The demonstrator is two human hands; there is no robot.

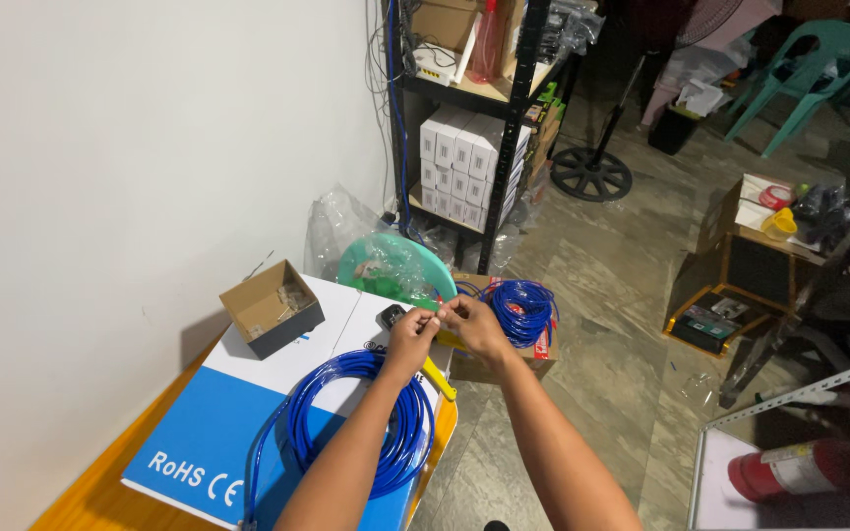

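Left hand (411,329) and right hand (472,323) meet fingertip to fingertip, both pinched on what appears to be the end of a thin blue cable; the piece itself is too small to resolve. Below the grip: one blue cable coil (361,418) on a white-and-blue flat box (218,433). Just right of the grip: a second coil (521,307). Left of it: one open small cardboard box (270,307). Beneath the hands: one yellow-handled tool (439,378).
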